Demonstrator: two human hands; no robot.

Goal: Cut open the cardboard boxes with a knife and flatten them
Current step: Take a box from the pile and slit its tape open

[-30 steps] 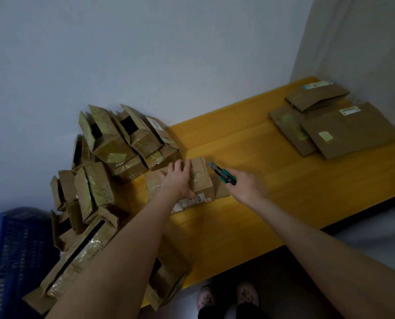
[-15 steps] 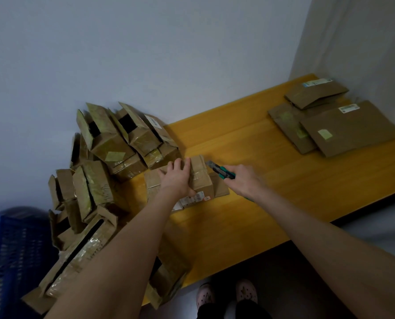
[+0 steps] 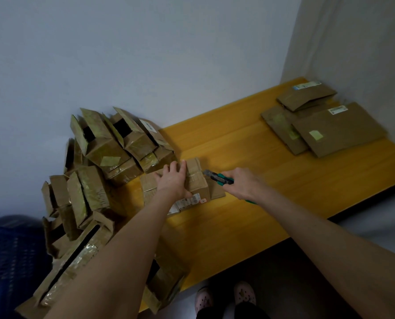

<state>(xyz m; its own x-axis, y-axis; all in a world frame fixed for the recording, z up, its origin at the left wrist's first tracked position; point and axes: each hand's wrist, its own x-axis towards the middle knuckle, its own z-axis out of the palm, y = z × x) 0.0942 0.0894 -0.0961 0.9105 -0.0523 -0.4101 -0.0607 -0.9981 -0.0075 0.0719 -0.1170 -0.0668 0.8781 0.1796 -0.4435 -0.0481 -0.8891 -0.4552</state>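
Small taped cardboard box (image 3: 197, 180) sits mid-tabletop (image 3: 238, 217), just beside the uncut pile (image 3: 113, 146). Left hand (image 3: 173, 181) lies flat on top, fingers straight, pinning it. Right hand (image 3: 243, 184) has its fingers clenched round a green utility knife (image 3: 217, 178), blade tip at the box's taped right edge. Risk: blade points toward the left hand. If the tape gives suddenly or the box slides, it could run into those fingers.

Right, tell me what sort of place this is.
Probably a plain indoor storage or packing corner: a wooden table pushed against bare walls, a heap of used cardboard boxes on it, flattened boxes at its right end, and a blue crate beside it.
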